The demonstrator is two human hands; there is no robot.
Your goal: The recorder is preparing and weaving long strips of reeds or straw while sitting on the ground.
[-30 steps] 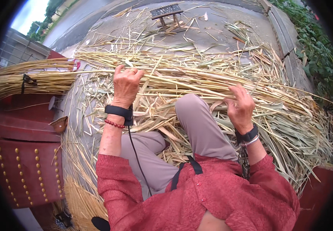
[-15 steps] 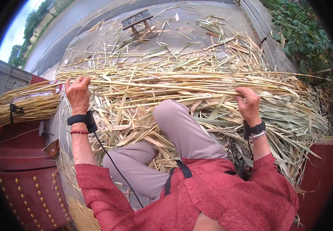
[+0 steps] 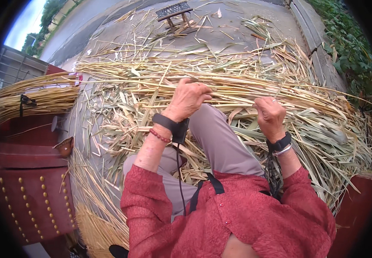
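Observation:
Long, pale yellow dry stalks (image 3: 147,81) lie side by side across a loose heap of leaves, just beyond my raised knee. My right hand (image 3: 271,118) is closed at the right of the knee, its fingertips pinching a straw-coloured stalk (image 3: 233,105) that runs off to the left. Over the middle of the stalks, my left hand (image 3: 189,98) has its fingers curled together. What is between those fingers is hidden. The held stalk passes close by the left wrist.
Dry leaves (image 3: 319,137) are heaped around my legs. At the left, a tied stalk bundle (image 3: 52,96) lies above a dark red studded panel (image 3: 35,206). Below it is a straw broom head (image 3: 93,228). A small bench (image 3: 175,15) stands farther off; a stone kerb (image 3: 319,51) edges the right.
My left hand has moved right, from the stalks' left end to near the knee. My right hand stays in about the same place, turned with its fingers curled more. The view has shifted a little.

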